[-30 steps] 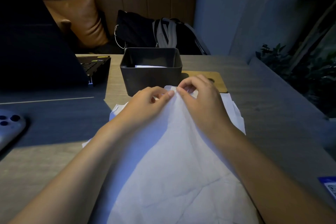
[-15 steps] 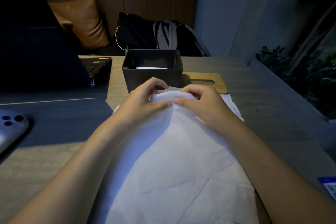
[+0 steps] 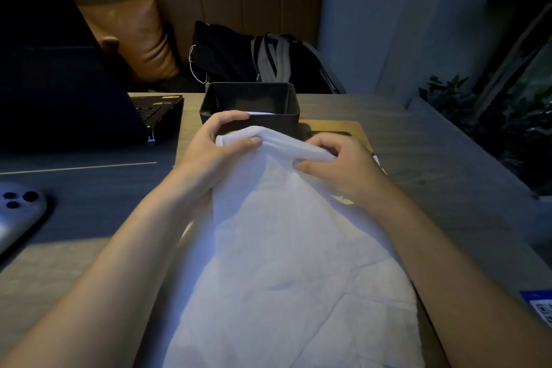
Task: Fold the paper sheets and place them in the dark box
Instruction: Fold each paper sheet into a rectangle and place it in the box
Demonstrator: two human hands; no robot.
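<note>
Two hands pinch the paper's far edge.
Left hand (image 3: 213, 149) and right hand (image 3: 337, 164) each grip the rolled edge of the white paper (image 3: 286, 263), which lies on the tabletop (image 3: 448, 164) just before the dark box (image 3: 249, 104).

Left hand (image 3: 215, 148), right hand (image 3: 337, 164) pinching.

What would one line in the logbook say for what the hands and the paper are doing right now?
step: folding | left hand: pinches paper sheet far edge | right hand: pinches same edge | dark box: holds white paper, behind hands
</note>
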